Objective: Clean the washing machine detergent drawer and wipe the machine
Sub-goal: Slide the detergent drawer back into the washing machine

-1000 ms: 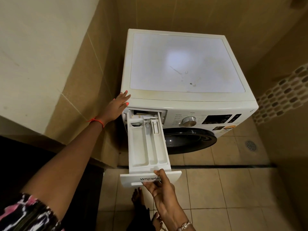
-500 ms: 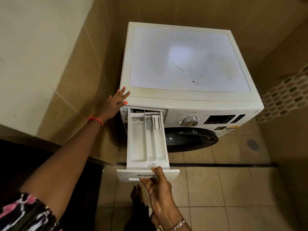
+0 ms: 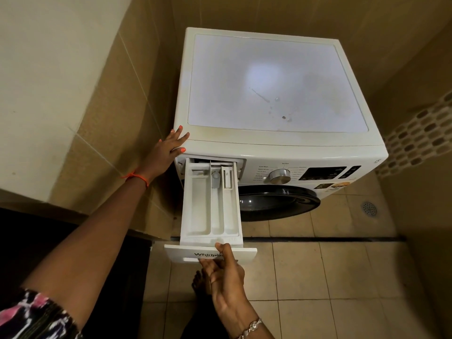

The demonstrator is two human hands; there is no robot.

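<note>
Right hand (image 3: 226,270) pinches the extended detergent drawer (image 3: 210,209) by its front; left hand (image 3: 168,149) presses flat on the washing machine (image 3: 276,152). Yanking could drop it.

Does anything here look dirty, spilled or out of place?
The washer top carries a thin streak and a few spots near its middle, and its front edge looks yellowed. The drawer hangs pulled far out, but the right hand grips its front.

Detergent drawer (image 3: 195,209): white, three long compartments, pulled far out of its slot at the machine's upper left front. Washing machine (image 3: 276,81): white front-loader, smudged top, dark round door.
</note>
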